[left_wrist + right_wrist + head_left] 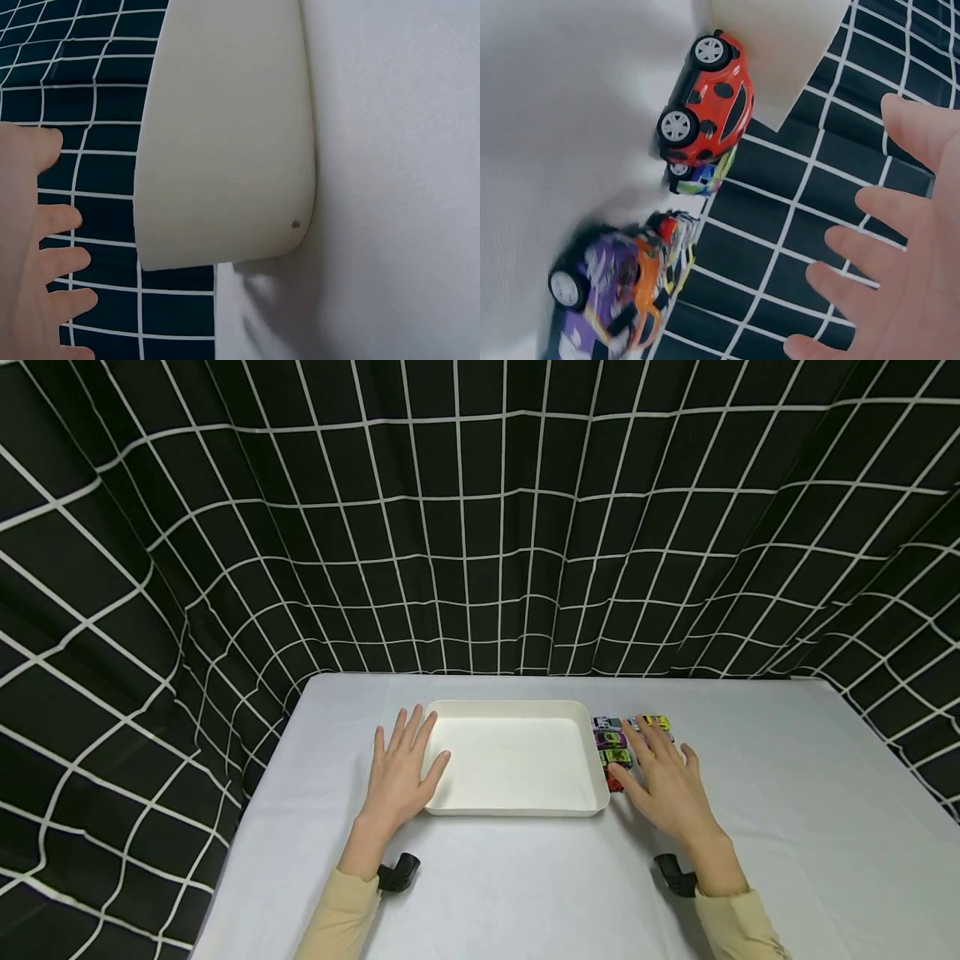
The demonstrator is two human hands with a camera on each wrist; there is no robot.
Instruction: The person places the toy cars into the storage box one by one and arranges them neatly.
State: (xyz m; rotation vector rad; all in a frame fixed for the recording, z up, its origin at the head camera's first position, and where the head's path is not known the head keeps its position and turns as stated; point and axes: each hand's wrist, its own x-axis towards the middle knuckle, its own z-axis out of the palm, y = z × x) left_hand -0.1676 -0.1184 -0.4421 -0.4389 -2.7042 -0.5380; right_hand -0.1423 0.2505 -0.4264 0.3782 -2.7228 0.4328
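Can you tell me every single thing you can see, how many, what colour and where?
Tray: one, off-white, on the table between the hands.
Spotted red toy car: one, red with black spots, beside the tray's right end.
Other toy cars: at least five, mixed colours including green, purple and yellow, right of the tray; some are partly hidden, so the full number is unclear.
Table: one, white cloth top, under everything.
Curtain: black with white grid lines, behind the table and at its sides; number of pieces unclear.
Wrist cameras: two, black, one on each wrist.
Sleeves: two, pale yellow, on the forearms.
Left hand: one, bare, at the tray's left end.
Right hand: one, bare, by the cars.
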